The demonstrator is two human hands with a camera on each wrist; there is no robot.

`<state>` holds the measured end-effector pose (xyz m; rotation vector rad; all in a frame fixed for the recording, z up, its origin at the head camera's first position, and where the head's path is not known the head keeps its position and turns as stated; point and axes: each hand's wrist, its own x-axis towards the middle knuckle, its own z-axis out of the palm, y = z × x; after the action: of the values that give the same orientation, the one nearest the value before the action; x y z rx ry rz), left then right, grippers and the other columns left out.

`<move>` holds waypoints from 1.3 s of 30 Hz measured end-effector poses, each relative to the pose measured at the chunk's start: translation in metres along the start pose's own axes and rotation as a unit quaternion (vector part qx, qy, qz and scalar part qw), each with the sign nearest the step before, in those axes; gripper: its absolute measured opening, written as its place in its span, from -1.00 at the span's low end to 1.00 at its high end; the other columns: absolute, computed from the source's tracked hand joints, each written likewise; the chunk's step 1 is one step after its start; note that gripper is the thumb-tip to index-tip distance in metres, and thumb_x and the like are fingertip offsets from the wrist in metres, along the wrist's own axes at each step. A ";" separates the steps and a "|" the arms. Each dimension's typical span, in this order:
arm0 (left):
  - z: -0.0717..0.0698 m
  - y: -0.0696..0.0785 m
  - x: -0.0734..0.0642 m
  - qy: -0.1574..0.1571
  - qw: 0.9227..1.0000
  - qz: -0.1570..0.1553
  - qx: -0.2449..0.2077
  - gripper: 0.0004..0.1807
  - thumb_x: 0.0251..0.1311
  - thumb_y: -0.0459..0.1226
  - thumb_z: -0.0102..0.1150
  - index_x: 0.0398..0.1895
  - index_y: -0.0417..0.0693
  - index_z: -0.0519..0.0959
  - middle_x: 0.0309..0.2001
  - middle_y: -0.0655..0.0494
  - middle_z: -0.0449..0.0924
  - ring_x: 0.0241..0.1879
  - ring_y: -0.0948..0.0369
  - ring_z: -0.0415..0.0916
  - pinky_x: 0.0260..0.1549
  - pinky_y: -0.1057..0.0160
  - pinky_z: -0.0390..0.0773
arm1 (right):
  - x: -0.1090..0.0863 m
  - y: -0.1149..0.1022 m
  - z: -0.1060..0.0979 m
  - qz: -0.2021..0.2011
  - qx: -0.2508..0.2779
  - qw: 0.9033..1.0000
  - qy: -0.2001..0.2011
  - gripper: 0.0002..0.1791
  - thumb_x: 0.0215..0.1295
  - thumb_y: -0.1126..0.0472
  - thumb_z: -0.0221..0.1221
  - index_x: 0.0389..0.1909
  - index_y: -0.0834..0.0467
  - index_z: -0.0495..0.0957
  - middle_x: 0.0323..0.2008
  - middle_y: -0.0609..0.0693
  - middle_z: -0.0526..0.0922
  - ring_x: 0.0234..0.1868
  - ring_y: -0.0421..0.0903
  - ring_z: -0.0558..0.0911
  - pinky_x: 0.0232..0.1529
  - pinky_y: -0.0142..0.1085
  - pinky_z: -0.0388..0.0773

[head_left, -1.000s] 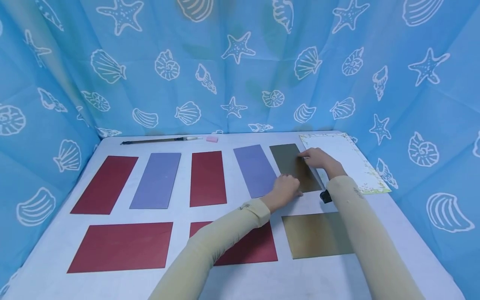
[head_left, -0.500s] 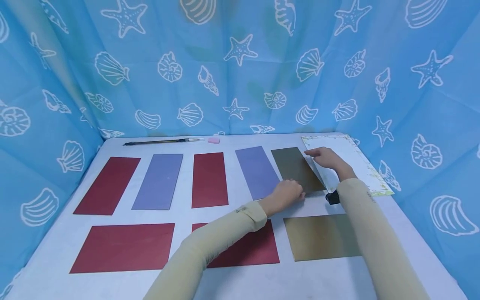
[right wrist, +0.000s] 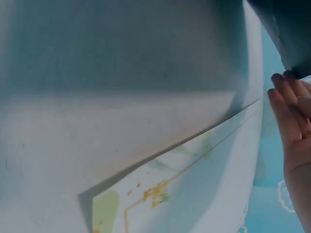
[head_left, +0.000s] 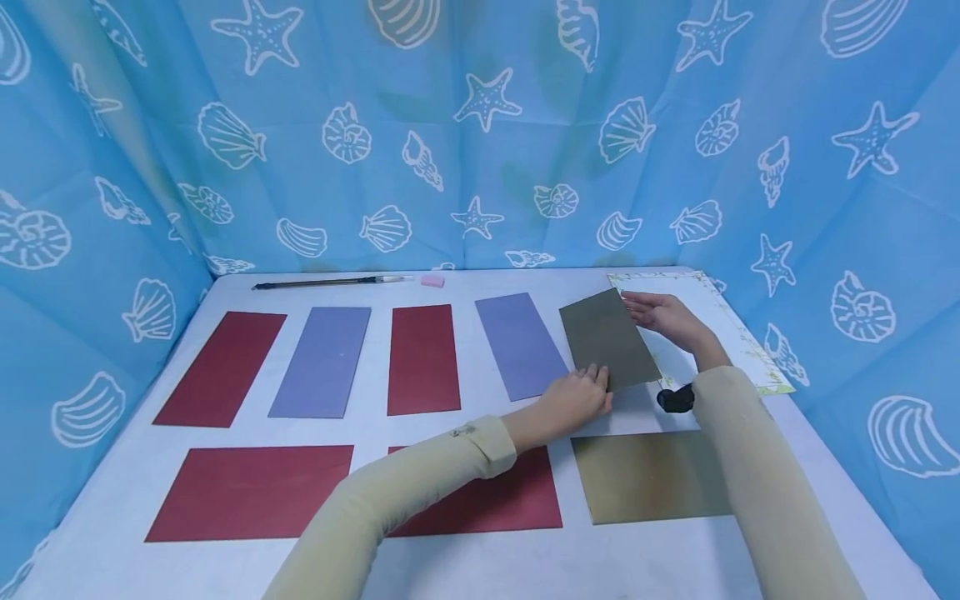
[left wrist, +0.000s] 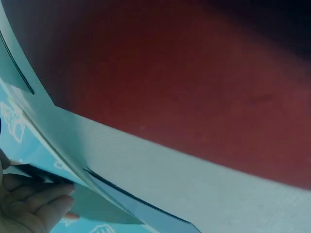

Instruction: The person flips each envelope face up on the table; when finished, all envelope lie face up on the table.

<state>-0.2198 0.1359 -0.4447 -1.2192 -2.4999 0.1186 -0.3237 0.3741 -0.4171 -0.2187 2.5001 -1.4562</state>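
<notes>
Head view: the dark olive card (head_left: 609,342), flat on the table (head_left: 187,575) a second ago, is now tilted and looks lifted off it, toward the far right between a purple card (head_left: 522,346) and the white bordered sheet (head_left: 708,312). The left hand (head_left: 570,404) pinches its near edge; the right hand (head_left: 663,319), apart from the left, has straight fingers beside its far right corner. The work seems to have gone from loosening an edge to holding the card up. Its long axis runs near to far, the far end leaning left.

Left wrist view: a red card (left wrist: 194,97) fills much of it; the left hand shows at the lower left, with fingers against the dark olive card.

Right wrist view: the right hand's fingertips meet the card's edge; whether they bear weight, I cannot tell.
</notes>
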 end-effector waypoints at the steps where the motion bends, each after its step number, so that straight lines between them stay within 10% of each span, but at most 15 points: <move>1: 0.000 0.000 -0.001 -0.002 1.000 -0.001 -0.007 -0.52 0.45 -0.10 -0.12 0.20 -0.26 0.49 0.08 -0.05 0.59 0.02 0.19 0.59 -0.12 0.36 0.57 | -0.001 -0.002 0.000 -0.006 0.011 1.000 0.002 -0.41 0.40 0.49 -0.34 0.46 0.29 0.07 0.41 0.31 0.15 0.39 0.22 0.20 0.32 0.01 0.18; 7: -0.003 -0.004 -0.004 -0.020 0.992 -0.025 -0.123 -0.50 0.39 -0.21 0.00 0.27 -0.36 0.38 0.12 -0.11 0.55 -0.05 0.22 0.62 -0.38 0.45 0.59 | -0.002 -0.015 -0.003 -0.039 0.045 0.998 0.018 -0.41 0.41 0.51 -0.34 0.46 0.27 0.08 0.44 0.23 0.13 0.41 0.15 0.18 0.31 -0.11 0.22; 15: -0.004 -0.009 -0.010 0.015 0.961 -0.050 -0.273 -0.51 0.28 -0.36 0.08 0.24 -0.42 0.37 -0.56 0.20 0.50 -0.64 0.42 0.29 -0.67 0.52 0.27 | -0.005 -0.026 -0.003 -0.077 0.007 0.997 0.026 -0.48 0.53 0.27 -0.18 0.44 0.31 0.11 0.42 0.30 0.14 0.41 0.21 0.17 0.29 -0.08 0.23; 23: 0.000 -0.012 -0.016 -0.012 0.940 -0.076 -0.333 -0.49 0.30 -0.38 0.06 0.30 -0.39 0.33 -0.66 0.22 0.30 -0.70 0.41 0.13 -0.74 0.52 0.16 | 0.052 0.050 -0.016 -0.043 -0.137 0.983 0.118 -0.27 0.19 -0.41 0.09 0.38 -0.32 0.27 0.37 -0.08 0.34 0.37 0.07 0.29 0.23 0.12 0.28; 35: -0.010 -0.027 -0.018 0.011 0.919 -0.089 -0.384 -0.30 0.25 -0.22 0.26 0.40 -0.26 0.24 -0.48 -0.03 0.62 -0.73 0.39 0.07 -0.68 0.52 0.23 | 0.005 -0.033 0.015 -0.071 -0.129 0.984 0.102 -0.28 0.33 -0.20 0.11 0.42 0.04 0.27 0.34 0.20 0.34 0.32 0.25 0.32 0.21 0.17 0.28; 39: -0.015 -0.035 -0.016 0.047 0.902 -0.094 -0.419 -0.15 0.16 -0.16 0.34 0.46 -0.15 0.16 -0.12 -0.12 0.67 -0.61 0.34 0.46 -0.42 0.56 0.43 | 0.001 -0.047 0.023 -0.072 -0.139 0.983 0.100 -0.30 0.39 -0.11 0.10 0.41 0.19 0.25 0.32 0.29 0.33 0.30 0.30 0.31 0.22 0.17 0.27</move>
<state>-0.2316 0.1009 -0.4273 -1.1828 -2.6174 -1.1416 -0.3176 0.3316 -0.3869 -0.3236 2.9048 -1.2259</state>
